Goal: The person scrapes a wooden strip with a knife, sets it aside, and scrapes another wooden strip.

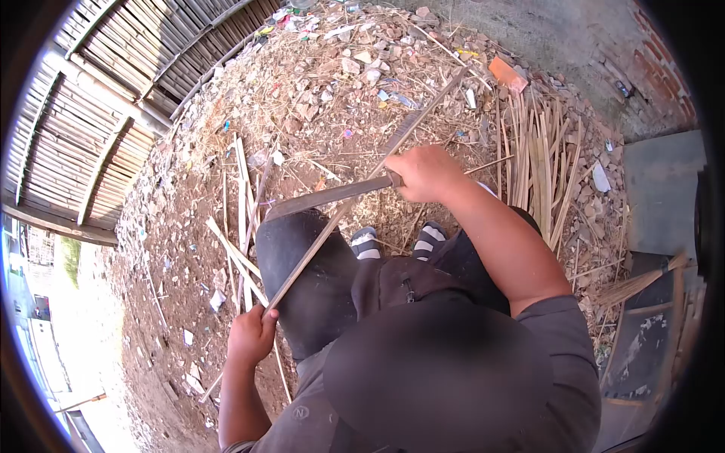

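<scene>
My left hand (251, 336) is closed around the lower end of a long bamboo strip (308, 258), beside my left knee. The strip slants up and to the right, past my knee, and its far end lies over the rubble. My right hand (429, 175) grips the handle of a large knife (332, 195), close to the middle of the strip. Its dark blade points left and crosses the strip, with the tip above my left knee. Whether the blade's edge bites into the strip, I cannot tell.
Split bamboo strips (538, 162) lie heaped at the right, with several more strips (243, 200) at the left. An orange brick piece (507, 74) sits near the wall (544, 34). A bamboo fence (91, 128) stands at the upper left, a straw broom (638, 285) at the right.
</scene>
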`<act>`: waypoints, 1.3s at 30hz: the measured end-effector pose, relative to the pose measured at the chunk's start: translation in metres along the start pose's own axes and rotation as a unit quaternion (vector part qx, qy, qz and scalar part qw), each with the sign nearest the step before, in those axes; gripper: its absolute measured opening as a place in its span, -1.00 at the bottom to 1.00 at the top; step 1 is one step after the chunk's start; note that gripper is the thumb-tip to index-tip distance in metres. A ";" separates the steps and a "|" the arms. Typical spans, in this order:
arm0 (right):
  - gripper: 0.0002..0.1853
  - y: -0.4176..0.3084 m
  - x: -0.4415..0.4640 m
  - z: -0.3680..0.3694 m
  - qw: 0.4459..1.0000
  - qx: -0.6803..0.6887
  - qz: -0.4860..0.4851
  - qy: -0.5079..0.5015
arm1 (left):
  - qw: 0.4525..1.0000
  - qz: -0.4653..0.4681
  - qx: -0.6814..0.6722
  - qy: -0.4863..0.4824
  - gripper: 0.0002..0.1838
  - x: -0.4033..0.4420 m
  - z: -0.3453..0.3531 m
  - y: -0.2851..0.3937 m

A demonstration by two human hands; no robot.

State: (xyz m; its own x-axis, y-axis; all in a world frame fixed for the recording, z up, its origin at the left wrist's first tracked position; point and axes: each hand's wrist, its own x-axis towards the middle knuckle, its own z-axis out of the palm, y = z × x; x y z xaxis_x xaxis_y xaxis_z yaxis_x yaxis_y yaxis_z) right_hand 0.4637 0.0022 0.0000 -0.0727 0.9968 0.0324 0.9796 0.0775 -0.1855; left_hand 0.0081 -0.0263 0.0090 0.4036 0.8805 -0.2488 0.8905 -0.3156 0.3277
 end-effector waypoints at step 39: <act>-0.75 0.011 0.008 0.006 0.975 0.212 0.015 -0.058 | 0.997 -0.006 -0.072 0.024 -0.48 0.001 0.031 -0.015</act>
State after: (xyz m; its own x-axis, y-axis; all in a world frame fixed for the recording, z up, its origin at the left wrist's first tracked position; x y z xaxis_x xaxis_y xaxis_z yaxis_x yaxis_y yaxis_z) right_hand 0.4732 0.0114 -0.0078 -0.0897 0.9922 -0.0866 0.8179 0.0238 -0.5749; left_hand 0.0021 -0.0313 -0.0242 0.3794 0.9009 -0.2109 0.8545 -0.2538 0.4532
